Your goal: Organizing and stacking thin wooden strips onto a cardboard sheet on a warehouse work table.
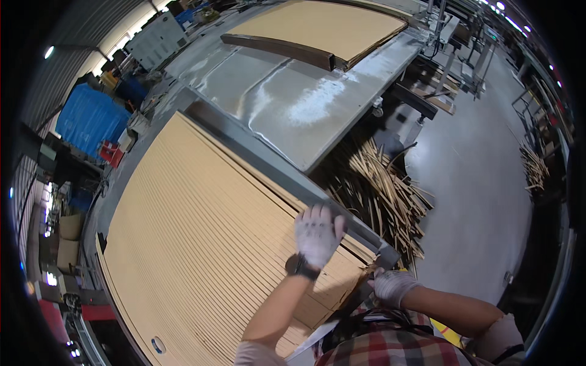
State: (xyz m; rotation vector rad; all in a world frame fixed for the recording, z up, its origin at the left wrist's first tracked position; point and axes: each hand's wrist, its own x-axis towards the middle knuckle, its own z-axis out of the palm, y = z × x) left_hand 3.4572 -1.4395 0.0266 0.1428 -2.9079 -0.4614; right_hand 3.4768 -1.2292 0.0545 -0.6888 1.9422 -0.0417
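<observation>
White gloves point(317, 235), a dark watch point(302, 266) (left wrist) and a red plaid shirt point(390, 349).

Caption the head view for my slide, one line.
Gloved left hand at the edge of a lined tan panel, gloved right hand near its corner, thin strips heaped nearby.

1. The panel point(201, 244) lay at 8 o'clock.
2. A beam point(281, 177) ran along its far edge, from 10 to 4 o'clock.
3. Beyond that, at 12 o'clock, the table point(268, 100) carried a board point(311, 24).
4. Loose strips point(390, 192) lay heaped at 3 o'clock.
5. A cabinet point(157, 41) stood toward 11 o'clock.
</observation>
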